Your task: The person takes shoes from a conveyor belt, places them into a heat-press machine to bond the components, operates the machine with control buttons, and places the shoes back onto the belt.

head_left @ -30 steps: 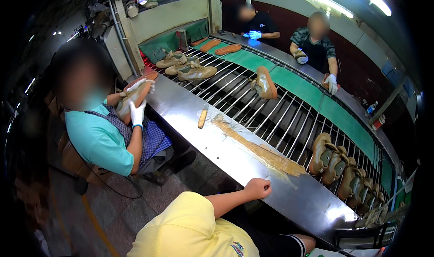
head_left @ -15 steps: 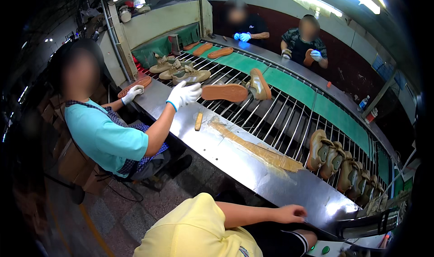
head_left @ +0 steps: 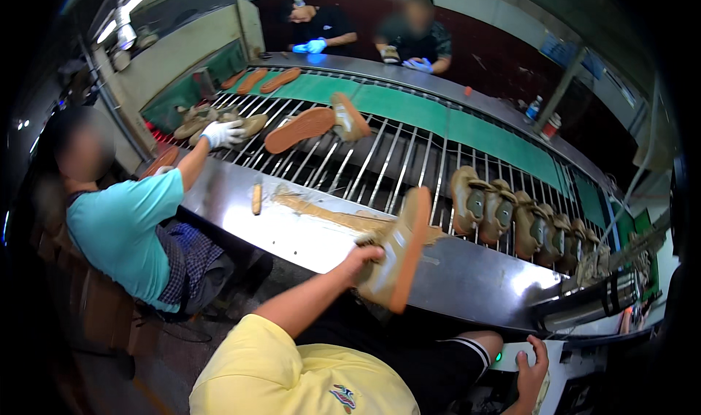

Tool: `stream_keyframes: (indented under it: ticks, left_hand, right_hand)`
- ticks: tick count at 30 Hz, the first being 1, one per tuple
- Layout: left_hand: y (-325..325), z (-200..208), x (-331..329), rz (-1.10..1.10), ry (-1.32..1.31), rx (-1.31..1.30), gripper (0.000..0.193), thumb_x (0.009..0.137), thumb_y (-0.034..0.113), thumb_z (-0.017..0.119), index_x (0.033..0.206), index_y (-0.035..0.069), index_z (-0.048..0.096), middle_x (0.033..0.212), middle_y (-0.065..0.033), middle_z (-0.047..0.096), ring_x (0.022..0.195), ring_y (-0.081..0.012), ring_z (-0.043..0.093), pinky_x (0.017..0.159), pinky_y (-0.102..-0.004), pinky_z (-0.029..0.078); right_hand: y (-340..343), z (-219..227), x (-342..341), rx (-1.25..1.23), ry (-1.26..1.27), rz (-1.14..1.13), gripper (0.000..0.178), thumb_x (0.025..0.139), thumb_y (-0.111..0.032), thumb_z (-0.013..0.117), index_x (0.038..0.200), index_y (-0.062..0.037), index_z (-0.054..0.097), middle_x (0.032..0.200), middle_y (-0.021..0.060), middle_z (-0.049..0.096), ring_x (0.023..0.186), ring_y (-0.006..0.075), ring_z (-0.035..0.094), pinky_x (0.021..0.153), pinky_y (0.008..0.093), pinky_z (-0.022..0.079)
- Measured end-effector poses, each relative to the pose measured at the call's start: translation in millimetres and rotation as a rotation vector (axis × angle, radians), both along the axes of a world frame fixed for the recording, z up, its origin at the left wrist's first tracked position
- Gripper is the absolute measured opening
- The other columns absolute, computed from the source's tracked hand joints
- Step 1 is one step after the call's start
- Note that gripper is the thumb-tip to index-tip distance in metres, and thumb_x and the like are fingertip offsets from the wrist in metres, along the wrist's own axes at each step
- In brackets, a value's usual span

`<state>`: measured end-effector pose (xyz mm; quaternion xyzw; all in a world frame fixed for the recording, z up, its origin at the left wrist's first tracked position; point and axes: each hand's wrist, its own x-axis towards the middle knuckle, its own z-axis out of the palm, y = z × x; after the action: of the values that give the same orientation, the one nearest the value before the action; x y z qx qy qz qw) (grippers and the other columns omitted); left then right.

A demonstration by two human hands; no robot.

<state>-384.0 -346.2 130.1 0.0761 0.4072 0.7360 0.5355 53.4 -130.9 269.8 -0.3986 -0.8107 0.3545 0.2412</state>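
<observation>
My left hand [head_left: 363, 260] grips a tan sneaker [head_left: 403, 251] at its opening, fingers wrapped into it. The sneaker is held on its side, its orange-brown gum sole facing right, over the near metal edge of the bench. My right hand [head_left: 531, 373] is raised at lower right with thumb and fingers apart, holding nothing, beside a white machine panel [head_left: 529, 353]. Several similar tan shoes [head_left: 496, 210] stand in a row on the bar rack beyond the held one. Farther left on the bars, one shoe [head_left: 350, 117] stands beside another lying with its sole [head_left: 299, 129] showing.
At left a co-worker in a turquoise shirt [head_left: 131, 225] reaches a white-gloved hand [head_left: 223, 133] towards several shoes. Two people stand across the bar conveyor [head_left: 380, 152]. Loose soles [head_left: 281, 79] lie on the green belt. A wooden-looking block [head_left: 256, 198] rests on the metal ledge [head_left: 321, 247].
My left hand has come up from the bench edge and now holds a sneaker. My right hand has come into view. The co-worker's gloved hand has moved from the sole to the shoe group.
</observation>
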Motion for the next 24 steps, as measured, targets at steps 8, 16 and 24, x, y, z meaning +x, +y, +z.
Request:
stream_keyframes:
  ticks: [8,16,24]
  left_hand:
    - [129.1,33.6,-138.7,0.199,0.444,-0.193,0.033,0.073,0.001,0.068,0.105,-0.002,0.062,0.096,-0.0107,0.066,0.082,-0.0204,0.066,0.075,-0.0341,0.054]
    - [287.4,24.7,-111.8,0.115,1.215,-1.002,0.067,0.062,0.036,0.080,0.114,-0.001,0.060,0.110,-0.0188,0.062,0.100,-0.0313,0.064,0.086,-0.0379,0.052]
    - [270.7,5.2,-106.6,0.140,1.291,-0.951,0.080,0.068,0.054,0.070,0.125,0.003,0.050,0.121,-0.0193,0.057,0.107,-0.0340,0.060,0.089,-0.0433,0.050]
  right_hand:
    - [64.2,-59.8,49.6,0.158,-0.086,-0.197,0.035,0.068,-0.001,0.066,0.102,0.0000,0.060,0.107,0.0153,0.059,0.105,0.0323,0.055,0.097,0.0391,0.040]
    - [82.0,-94.7,92.1,0.026,0.007,-0.184,0.023,0.084,-0.001,0.061,0.106,0.0052,0.061,0.108,0.0138,0.062,0.099,0.0229,0.059,0.087,0.0330,0.048]
    - [78.5,-85.9,80.9,-0.021,0.175,-0.315,0.017,0.085,-0.005,0.058,0.096,0.0036,0.066,0.097,0.0113,0.066,0.090,0.0209,0.060,0.083,0.0325,0.047]
